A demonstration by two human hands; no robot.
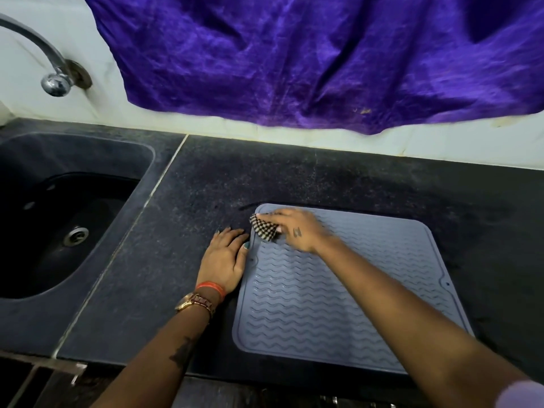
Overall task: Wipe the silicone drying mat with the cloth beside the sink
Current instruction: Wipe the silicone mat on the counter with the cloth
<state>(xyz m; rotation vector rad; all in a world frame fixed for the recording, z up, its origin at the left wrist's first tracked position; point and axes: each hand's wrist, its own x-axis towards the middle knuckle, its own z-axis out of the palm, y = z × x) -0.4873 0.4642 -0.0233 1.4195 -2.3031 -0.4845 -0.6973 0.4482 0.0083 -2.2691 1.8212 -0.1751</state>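
Observation:
A grey-blue silicone drying mat [338,295] with wavy ridges lies flat on the dark counter, right of the sink. My right hand [297,229] holds a small black-and-white checked cloth [265,229] and presses it on the mat's far left corner; the hand is blurred. My left hand [225,260] lies flat on the counter beside the mat's left edge, fingers straight, its thumb touching that edge.
A dark sink [59,213] with a metal drain is set into the counter [191,187] at left, with a metal tap [50,72] on the wall above it. A purple cloth [309,60] hangs over the white wall behind.

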